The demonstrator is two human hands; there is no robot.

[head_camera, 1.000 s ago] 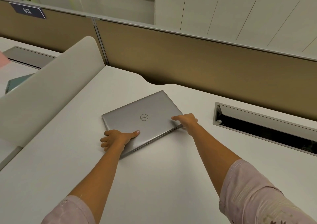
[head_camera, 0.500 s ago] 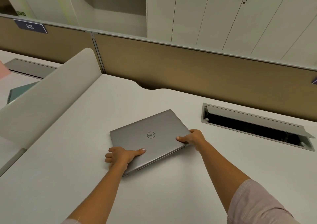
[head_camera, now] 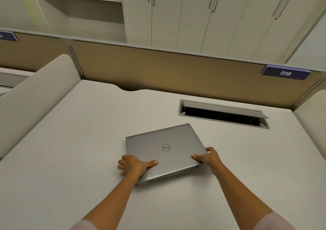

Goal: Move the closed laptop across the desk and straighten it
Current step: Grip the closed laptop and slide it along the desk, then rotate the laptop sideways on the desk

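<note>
A closed silver laptop (head_camera: 169, 141) with a round logo on its lid lies on the white desk (head_camera: 70, 141), a little right of the middle and still turned slightly counter-clockwise. My left hand (head_camera: 134, 166) grips its near left corner, thumb on the lid and fingers curled at the edge. My right hand (head_camera: 208, 157) holds the near right corner, thumb on top and fingers around the side.
An open cable slot (head_camera: 222, 115) with a raised flap is sunk into the desk just behind and right of the laptop. A tan partition (head_camera: 158, 71) runs along the back. Rounded white dividers (head_camera: 31, 97) stand at the left and at the right edge.
The laptop has slid to the right across the desk with both hands on it, and its skew has lessened. It now sits closer to the cable slot.
</note>
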